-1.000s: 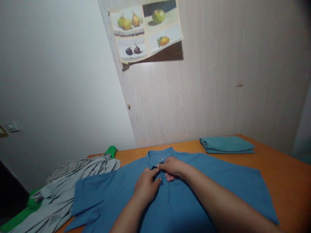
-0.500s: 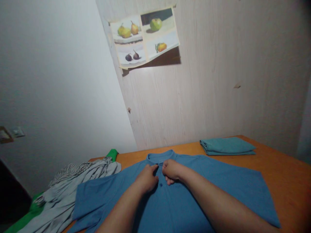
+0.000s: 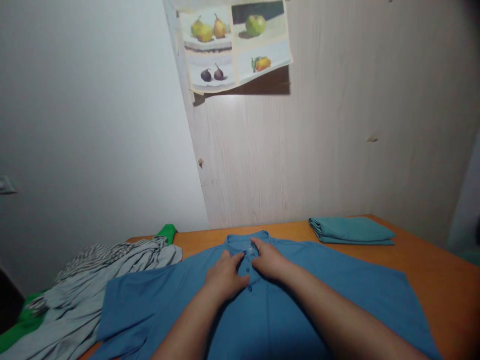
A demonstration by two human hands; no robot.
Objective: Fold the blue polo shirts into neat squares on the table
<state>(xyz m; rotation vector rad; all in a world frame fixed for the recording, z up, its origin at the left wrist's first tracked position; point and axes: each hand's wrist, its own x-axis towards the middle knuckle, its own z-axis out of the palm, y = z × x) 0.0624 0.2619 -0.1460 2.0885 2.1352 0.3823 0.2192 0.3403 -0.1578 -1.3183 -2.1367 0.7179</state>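
Observation:
A blue polo shirt [image 3: 285, 310] lies flat, front up, on the orange table [image 3: 442, 280], with its collar towards the wall. Both my hands meet at the buttoned opening just below the collar. My left hand [image 3: 226, 276] rests on the left side of the opening, its fingertips closed on the fabric edge. My right hand [image 3: 268, 261] presses on the right side, fingers curled on the cloth and one finger reaching to the collar. Two small buttons show below my hands.
A folded teal garment [image 3: 350, 230] lies at the back right of the table. A heap of grey striped clothes [image 3: 86, 280] over something green [image 3: 167, 232] lies at the left. A fruit picture [image 3: 236, 45] hangs on the wooden wall panel behind.
Both hands have stayed at the shirt's opening and shifted slightly up towards the collar. My fingers lie lower on the cloth than before. The camera has swung a little.

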